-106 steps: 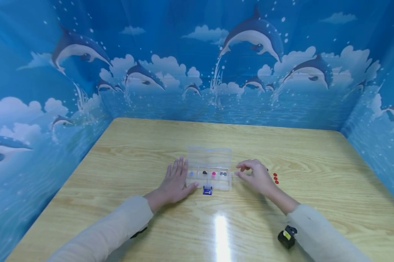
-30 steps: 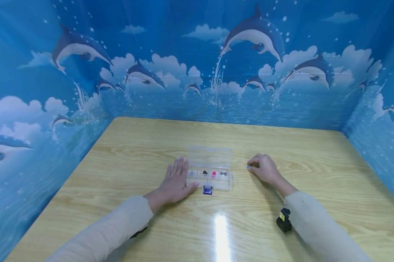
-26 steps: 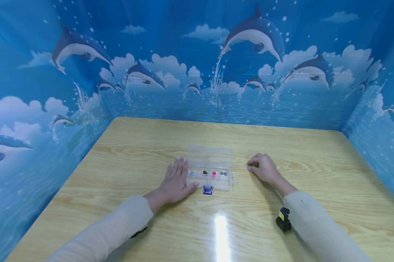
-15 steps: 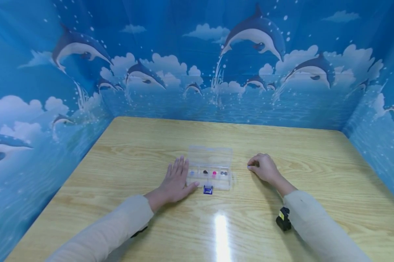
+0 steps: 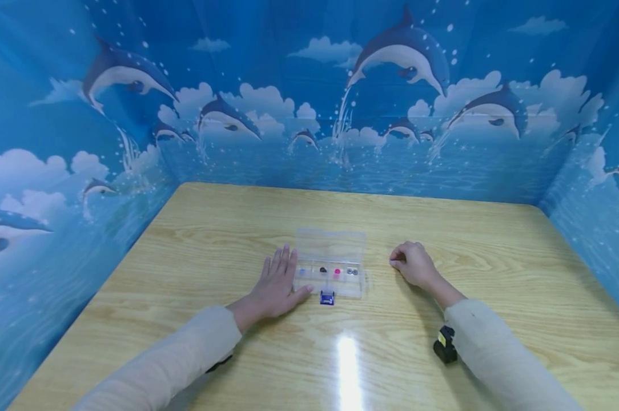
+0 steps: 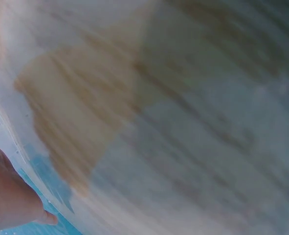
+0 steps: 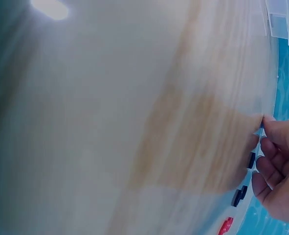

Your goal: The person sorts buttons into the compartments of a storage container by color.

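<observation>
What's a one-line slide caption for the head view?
Left hand flat at an open clear box of small pieces; right hand pinching a small blue piece.

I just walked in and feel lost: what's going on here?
A person's right hand pinches a small blue piece to the right of an open clear box. The left hand lies flat beside the box. Blue, black, pink and grey items sit inside it; loose black pieces and red pieces lie near the right hand.
</observation>
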### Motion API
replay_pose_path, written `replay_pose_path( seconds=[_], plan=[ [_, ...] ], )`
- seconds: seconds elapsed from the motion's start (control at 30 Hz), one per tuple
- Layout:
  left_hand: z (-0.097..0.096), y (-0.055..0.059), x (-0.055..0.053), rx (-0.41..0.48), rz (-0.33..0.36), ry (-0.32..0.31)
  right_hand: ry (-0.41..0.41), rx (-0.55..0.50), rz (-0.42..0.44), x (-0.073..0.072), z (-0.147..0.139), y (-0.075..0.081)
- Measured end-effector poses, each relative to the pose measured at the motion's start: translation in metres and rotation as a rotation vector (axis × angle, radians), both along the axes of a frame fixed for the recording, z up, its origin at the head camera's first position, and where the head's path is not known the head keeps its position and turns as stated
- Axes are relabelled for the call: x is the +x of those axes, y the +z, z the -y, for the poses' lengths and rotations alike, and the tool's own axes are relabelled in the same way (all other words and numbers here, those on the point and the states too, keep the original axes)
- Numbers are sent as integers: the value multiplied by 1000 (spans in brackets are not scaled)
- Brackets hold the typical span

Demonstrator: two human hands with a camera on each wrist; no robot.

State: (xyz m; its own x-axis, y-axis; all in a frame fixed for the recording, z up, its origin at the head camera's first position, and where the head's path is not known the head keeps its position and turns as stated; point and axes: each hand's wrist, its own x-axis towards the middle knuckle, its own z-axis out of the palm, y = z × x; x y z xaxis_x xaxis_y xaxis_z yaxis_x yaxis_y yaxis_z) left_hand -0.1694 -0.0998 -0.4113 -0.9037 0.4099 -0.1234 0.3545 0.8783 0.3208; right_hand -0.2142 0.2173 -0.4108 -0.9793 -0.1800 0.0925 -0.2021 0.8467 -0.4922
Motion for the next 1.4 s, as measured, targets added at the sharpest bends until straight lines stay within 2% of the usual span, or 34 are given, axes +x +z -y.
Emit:
replay_pose_path(
  seconds=[0.33,0.83,1.2,1.4],
  plan=[
    [-1,2,1,3,-9,-1,-11,8,23,1,1,-1],
    [-1,1,0,-1,-1,3,-24,-5,-17,4,0,2],
    [-1,1,0,-5,6,4,-30,-43,-47,5,0,2],
    [0,-1,0,1,1,1,-41,-78,-18,6,1,3]
  ],
)
